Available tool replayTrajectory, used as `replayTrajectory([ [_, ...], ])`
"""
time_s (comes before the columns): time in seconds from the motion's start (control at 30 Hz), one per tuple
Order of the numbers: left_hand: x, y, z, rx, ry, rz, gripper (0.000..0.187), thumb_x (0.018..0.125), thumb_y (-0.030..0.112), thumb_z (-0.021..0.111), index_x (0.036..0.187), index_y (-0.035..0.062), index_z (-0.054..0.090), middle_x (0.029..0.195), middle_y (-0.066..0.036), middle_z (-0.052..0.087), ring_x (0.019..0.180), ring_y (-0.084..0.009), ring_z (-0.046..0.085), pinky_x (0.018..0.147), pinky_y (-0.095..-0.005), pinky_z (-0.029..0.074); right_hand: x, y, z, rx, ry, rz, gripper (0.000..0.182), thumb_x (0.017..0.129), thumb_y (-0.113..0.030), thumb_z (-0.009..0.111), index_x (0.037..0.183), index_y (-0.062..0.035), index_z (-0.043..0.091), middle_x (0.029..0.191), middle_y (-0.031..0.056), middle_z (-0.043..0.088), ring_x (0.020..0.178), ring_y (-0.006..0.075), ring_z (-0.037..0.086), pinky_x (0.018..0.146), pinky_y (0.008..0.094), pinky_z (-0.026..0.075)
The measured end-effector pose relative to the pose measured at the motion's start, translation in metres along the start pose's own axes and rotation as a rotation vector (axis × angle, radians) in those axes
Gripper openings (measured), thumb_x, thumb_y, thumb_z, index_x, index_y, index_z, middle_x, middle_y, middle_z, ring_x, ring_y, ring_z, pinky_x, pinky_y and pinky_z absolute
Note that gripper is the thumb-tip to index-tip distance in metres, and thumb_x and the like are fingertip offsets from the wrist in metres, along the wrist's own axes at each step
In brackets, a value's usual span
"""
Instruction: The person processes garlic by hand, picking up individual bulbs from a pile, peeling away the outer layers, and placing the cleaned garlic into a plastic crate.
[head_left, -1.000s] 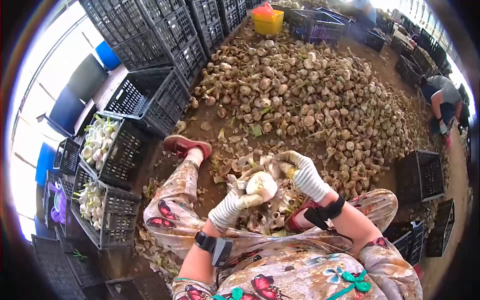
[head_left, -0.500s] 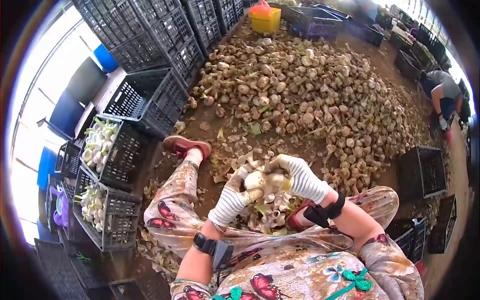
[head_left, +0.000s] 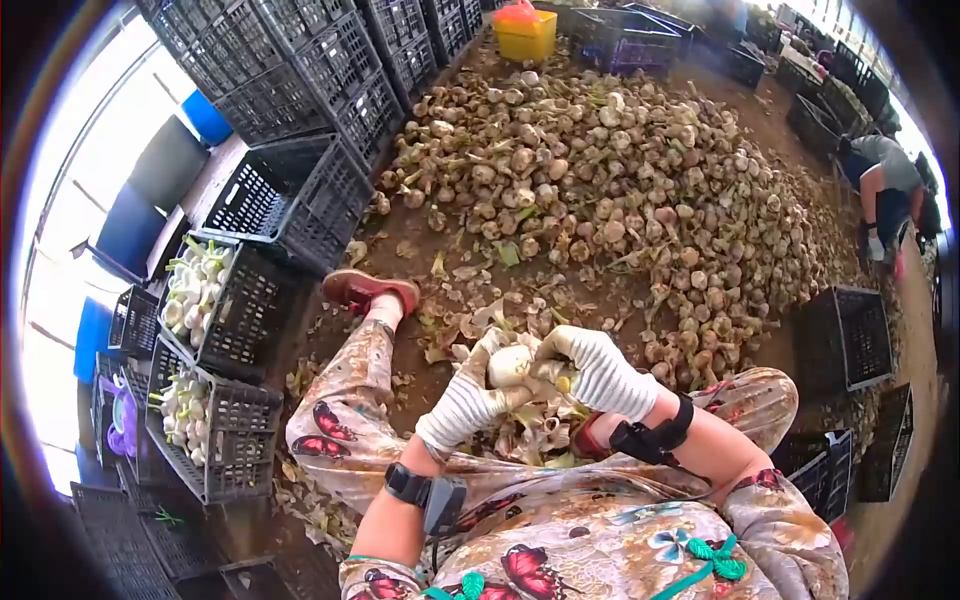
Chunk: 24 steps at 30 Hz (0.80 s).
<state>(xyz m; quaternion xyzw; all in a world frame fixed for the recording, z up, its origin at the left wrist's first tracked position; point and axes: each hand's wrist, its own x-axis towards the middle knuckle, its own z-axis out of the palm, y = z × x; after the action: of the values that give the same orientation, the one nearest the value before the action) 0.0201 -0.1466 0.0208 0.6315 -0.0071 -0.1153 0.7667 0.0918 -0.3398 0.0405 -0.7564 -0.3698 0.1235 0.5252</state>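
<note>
A whitish garlic bulb (head_left: pixel 509 366) is held in front of me, above my lap. My left hand (head_left: pixel 472 392), in a striped white glove with soiled fingers, is closed around its left side. My right hand (head_left: pixel 598 368), gloved the same way, has its fingers pinched together at the bulb's right side, where the stem end appears to be; the fingers partly hide it. Below both hands lies a heap of peeled papery skins (head_left: pixel 530 432) between my legs. Beyond them spreads a large pile of unpeeled garlic bulbs (head_left: pixel 610 190).
To my left stand black crates with pale cleaned garlic (head_left: pixel 186 412) and another crate (head_left: pixel 300 200) behind them. Tall crate stacks (head_left: pixel 290 70) rise at the back left, near a yellow bucket (head_left: pixel 525 38). At right are more crates (head_left: pixel 862 340) and a bending person (head_left: pixel 885 185).
My right hand was smeared by motion at the bulb and is now sharper, its fingers still against it. More of the bulb's white surface shows. My left hand keeps its hold.
</note>
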Motion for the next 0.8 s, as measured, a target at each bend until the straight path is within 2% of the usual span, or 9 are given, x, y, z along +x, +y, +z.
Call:
replayTrajectory([
  [0.2, -0.007, 0.007, -0.012, 0.097, -0.119, -0.026, 0.067, 0.073, 0.012, 0.075, 0.131, 0.0083, 0.041, 0.116, -0.002, 0.053, 0.102, -0.0115, 0.052, 0.09, -0.0278, 0.045, 0.0, 0.016, 0.003, -0.133, 0.039, 0.063, 0.01, 0.079, -0.006, 0.064, 0.086, -0.0029, 0.059, 0.076, 0.0137, 0.061, 0.067, 0.0238, 0.059, 0.063, 0.0313, 0.048],
  [0.27, -0.007, 0.015, -0.021, -0.03, -0.2, -0.136, 0.051, 0.076, 0.011, 0.072, 0.122, 0.0062, 0.051, 0.106, -0.003, 0.059, 0.096, -0.0117, 0.056, 0.085, -0.028, 0.047, 0.003, 0.037, 0.006, -0.274, 0.076, 0.07, 0.009, 0.08, -0.006, 0.063, 0.087, -0.0017, 0.06, 0.076, 0.0136, 0.063, 0.067, 0.0229, 0.06, 0.064, 0.0303, 0.049],
  [0.33, -0.009, 0.025, -0.012, -0.019, -0.014, -0.251, 0.037, 0.08, 0.008, 0.063, 0.116, 0.0038, 0.055, 0.098, -0.003, 0.061, 0.087, -0.0125, 0.059, 0.079, -0.0275, 0.05, -0.005, 0.029, 0.015, -0.01, 0.052, 0.109, 0.009, 0.082, -0.008, 0.063, 0.087, -0.0007, 0.059, 0.074, 0.0097, 0.063, 0.068, 0.0156, 0.06, 0.062, 0.0295, 0.049],
  [0.43, -0.002, 0.0, -0.005, -0.335, 0.153, -0.104, 0.038, 0.087, 0.006, 0.051, 0.124, 0.003, 0.047, 0.105, -0.009, 0.058, 0.088, -0.0186, 0.061, 0.08, -0.0331, 0.052, -0.009, 0.017, 0.031, 0.635, 0.1, 0.493, 0.014, 0.088, -0.012, 0.059, 0.091, 0.0019, 0.057, 0.077, 0.0062, 0.063, 0.071, 0.0109, 0.058, 0.062, 0.0259, 0.049],
  [0.53, -0.005, -0.015, -0.008, -0.459, 0.311, -0.067, 0.038, 0.089, 0.006, 0.048, 0.126, 0.0025, 0.043, 0.108, -0.012, 0.057, 0.091, -0.0213, 0.061, 0.081, -0.0359, 0.052, 0.001, 0.028, 0.01, 0.327, 0.266, 0.403, 0.019, 0.09, -0.01, 0.055, 0.104, 0.0023, 0.057, 0.084, 0.0071, 0.065, 0.074, 0.0113, 0.059, 0.065, 0.0258, 0.05],
  [0.6, -0.007, -0.029, -0.024, -0.504, 0.319, -0.025, 0.033, 0.089, 0.005, 0.048, 0.122, 0.0022, 0.047, 0.107, -0.014, 0.059, 0.089, -0.0226, 0.062, 0.078, -0.0355, 0.053, 0.007, 0.057, -0.005, 0.575, 0.281, 0.434, 0.023, 0.09, -0.012, 0.055, 0.108, 0.002, 0.058, 0.089, 0.0081, 0.066, 0.076, 0.0124, 0.06, 0.066, 0.0264, 0.049],
  [0.67, -0.011, -0.03, -0.031, -0.486, 0.345, -0.041, 0.031, 0.089, 0.004, 0.048, 0.12, 0.002, 0.049, 0.101, -0.014, 0.062, 0.083, -0.0206, 0.064, 0.072, -0.0333, 0.055, 0.006, 0.128, -0.008, 0.039, 0.331, 0.119, 0.024, 0.09, -0.012, 0.055, 0.11, 0.0006, 0.058, 0.089, 0.0086, 0.067, 0.075, 0.0118, 0.06, 0.065, 0.0265, 0.049],
  [0.73, -0.012, -0.024, -0.032, -0.392, 0.363, -0.071, 0.028, 0.089, 0.004, 0.049, 0.117, 0.0023, 0.05, 0.091, -0.012, 0.065, 0.067, -0.0165, 0.063, 0.063, -0.0266, 0.054, 0.005, 0.119, -0.023, -0.27, -0.02, 0.663, 0.026, 0.084, -0.025, 0.059, 0.103, -0.0063, 0.062, 0.091, 0.0154, 0.066, 0.081, 0.0309, 0.064, 0.07, 0.0365, 0.05],
  [0.8, -0.012, -0.023, -0.032, -0.392, 0.351, -0.124, 0.028, 0.089, 0.004, 0.049, 0.117, 0.0027, 0.051, 0.087, -0.01, 0.065, 0.061, -0.016, 0.061, 0.06, -0.0251, 0.053, -0.005, 0.125, -0.009, -0.594, -0.124, 0.604, 0.024, 0.08, -0.026, 0.058, 0.093, -0.008, 0.065, 0.087, 0.017, 0.066, 0.082, 0.0362, 0.062, 0.07, 0.039, 0.05],
])
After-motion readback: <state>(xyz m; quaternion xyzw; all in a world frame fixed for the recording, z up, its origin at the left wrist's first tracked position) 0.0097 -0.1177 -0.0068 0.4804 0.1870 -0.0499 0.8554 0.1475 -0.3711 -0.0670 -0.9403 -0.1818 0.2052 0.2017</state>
